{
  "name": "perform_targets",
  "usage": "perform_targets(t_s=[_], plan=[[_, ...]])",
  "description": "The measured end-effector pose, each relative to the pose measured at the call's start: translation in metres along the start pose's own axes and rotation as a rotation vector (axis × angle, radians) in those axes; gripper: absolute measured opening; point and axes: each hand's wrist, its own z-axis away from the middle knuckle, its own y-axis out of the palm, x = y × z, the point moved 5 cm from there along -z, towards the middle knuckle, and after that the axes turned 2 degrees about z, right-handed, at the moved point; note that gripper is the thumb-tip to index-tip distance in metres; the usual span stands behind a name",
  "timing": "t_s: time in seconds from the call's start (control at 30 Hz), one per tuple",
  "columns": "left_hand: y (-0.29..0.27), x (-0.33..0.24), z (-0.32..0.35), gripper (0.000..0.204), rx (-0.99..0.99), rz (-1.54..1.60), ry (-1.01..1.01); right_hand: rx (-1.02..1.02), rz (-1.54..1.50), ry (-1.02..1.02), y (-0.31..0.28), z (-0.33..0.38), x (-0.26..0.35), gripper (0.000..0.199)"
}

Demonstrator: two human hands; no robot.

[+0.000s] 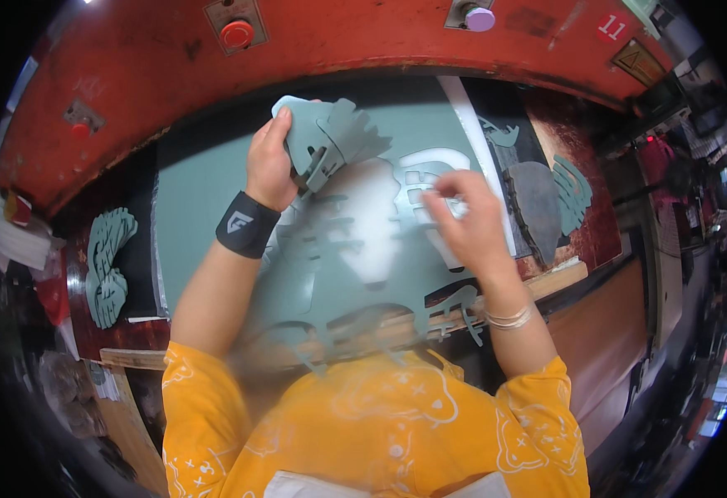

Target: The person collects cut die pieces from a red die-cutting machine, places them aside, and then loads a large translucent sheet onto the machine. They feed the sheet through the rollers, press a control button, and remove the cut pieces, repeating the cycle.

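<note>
My left hand [272,166], with a black wristband on its wrist, grips a fanned stack of cut grey-green sheet pieces [328,137]. The stack is held tilted above a large grey-green sheet [214,183], and its pieces have curved edges and notches. Over the sheet's right part hovers my right hand [473,220], somewhat blurred. Its thumb and forefinger are bent and apart, and no piece shows between them. Beneath and around it the sheet has cut-out openings, through which a white surface shows. The sheet's near edge, cut into notched shapes, hangs by my yellow top.
A red machine beam [322,50] with a red button [236,34] and a lilac button [479,19] spans the far side. More cut pieces lie at the left [110,266] and right [573,195]. A grey rounded plate [535,207] lies near a wooden strip [558,280].
</note>
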Motion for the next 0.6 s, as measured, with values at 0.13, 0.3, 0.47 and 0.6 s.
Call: perform_targets(t_s=[0.13,0.3,0.47,0.6], plan=[[0.021,0.002,0.016,0.045,0.156,-0.217,0.103,0.146,0.182,0.083,0.049,-0.031,0.032,0.031],[0.018,0.002,0.020,0.044,0.152,-0.218,0.151,0.097,0.112,0.057,0.066,-0.041,0.028,0.024],[0.024,-0.004,0.021,0.046,0.238,-0.337,0.205,0.025,-0.013,0.018,0.064,-0.030,0.024,0.024],[0.035,0.000,0.023,0.049,0.411,-0.401,0.172,0.035,0.021,0.031,0.067,-0.030,0.026,0.027]])
